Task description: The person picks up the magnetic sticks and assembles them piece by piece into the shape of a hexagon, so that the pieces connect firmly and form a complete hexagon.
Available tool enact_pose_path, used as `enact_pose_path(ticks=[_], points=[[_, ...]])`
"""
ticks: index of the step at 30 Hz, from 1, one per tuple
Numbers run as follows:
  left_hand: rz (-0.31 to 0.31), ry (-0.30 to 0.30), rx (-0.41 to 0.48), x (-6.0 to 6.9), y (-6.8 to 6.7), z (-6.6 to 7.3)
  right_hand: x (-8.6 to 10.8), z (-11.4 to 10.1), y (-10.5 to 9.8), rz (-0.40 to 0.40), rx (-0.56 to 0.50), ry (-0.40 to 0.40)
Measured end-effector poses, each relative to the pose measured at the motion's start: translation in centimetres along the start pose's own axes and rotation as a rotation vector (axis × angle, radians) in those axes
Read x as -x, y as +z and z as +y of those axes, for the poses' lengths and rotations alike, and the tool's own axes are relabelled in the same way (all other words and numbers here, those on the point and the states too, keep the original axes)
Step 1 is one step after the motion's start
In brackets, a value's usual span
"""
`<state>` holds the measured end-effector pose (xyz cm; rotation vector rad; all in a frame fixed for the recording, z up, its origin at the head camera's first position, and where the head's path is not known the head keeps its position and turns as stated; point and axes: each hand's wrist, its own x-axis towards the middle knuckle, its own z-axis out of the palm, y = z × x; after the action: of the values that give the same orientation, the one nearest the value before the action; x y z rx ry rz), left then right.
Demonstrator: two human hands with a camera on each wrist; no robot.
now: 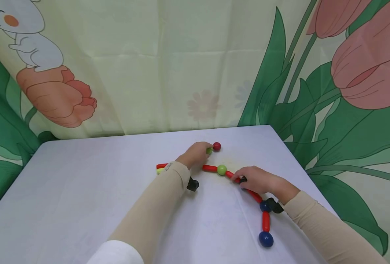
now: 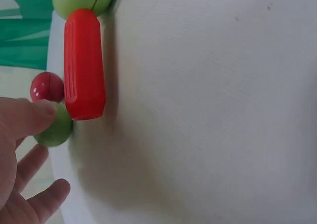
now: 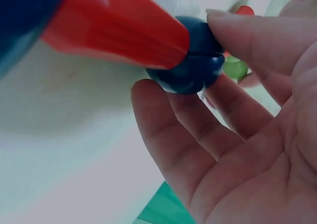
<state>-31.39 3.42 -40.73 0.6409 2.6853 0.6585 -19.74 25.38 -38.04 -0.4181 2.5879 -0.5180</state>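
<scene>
My left hand [image 1: 196,154] pinches a green ball [image 2: 55,127] between thumb and fingers near the table's far edge. A red ball [image 1: 216,146] sits right beside that green ball. A bent chain of red rods [image 1: 209,168] and balls runs across the right part of the table, with another green ball [image 1: 221,169] near its far end. Midway along the chain, my right hand [image 1: 261,179] grips a dark blue ball [image 3: 190,68] with thumb and fingers. Two more blue balls, one a joint [image 1: 265,206] and one at the near end [image 1: 265,239], follow toward me.
A red rod [image 1: 162,166] and a yellow-green rod [image 1: 159,171] lie partly hidden behind my left forearm. The white-covered table [image 1: 83,190] ends at a printed curtain [image 1: 142,73]. A black wrist camera [image 1: 192,184] is by the left wrist.
</scene>
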Motion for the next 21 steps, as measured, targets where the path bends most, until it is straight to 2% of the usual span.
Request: enact_pose_path(ticks=[5, 8, 13, 21], points=[[0.013, 0.0, -0.02, 0.5, 0.3, -0.7, -0.1, 0.5, -0.4, -0.045, 0.002, 0.026], [0.024, 0.022, -0.014, 1.1, 0.3, -1.3, -0.3, 0.7, -0.5, -0.048, -0.019, 0.062], [-0.001, 0.044, 0.013, 2.3, 0.2, -1.8, -0.3, 0.7, -0.5, -0.045, -0.031, 0.074], [-0.031, 0.04, 0.078, 4.4, 0.7, -2.3, -0.2, 0.9, -0.5, -0.05, -0.031, 0.065]])
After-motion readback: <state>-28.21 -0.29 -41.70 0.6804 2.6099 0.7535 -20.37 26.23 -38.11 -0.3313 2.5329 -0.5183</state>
